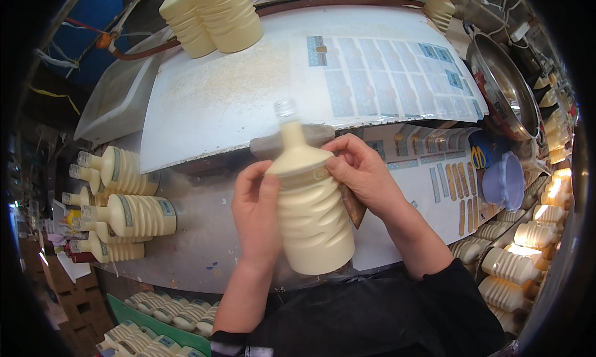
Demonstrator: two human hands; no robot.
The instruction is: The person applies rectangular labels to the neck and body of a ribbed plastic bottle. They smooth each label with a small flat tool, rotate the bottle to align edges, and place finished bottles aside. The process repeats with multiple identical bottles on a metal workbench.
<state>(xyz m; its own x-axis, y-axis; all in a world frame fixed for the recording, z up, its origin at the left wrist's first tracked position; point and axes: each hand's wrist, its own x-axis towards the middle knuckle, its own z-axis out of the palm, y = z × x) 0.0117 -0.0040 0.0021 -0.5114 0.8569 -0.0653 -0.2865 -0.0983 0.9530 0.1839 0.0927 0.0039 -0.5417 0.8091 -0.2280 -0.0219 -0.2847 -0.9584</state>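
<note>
grey tbl (202, 233), white bd (192, 118), bright light (561, 182) far r.

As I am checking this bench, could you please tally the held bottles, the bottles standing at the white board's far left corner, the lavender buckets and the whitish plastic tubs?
Held bottle: 1
Far-left-corner bottles: 2
Lavender bucket: 1
Whitish plastic tub: 1
Total: 5
</note>
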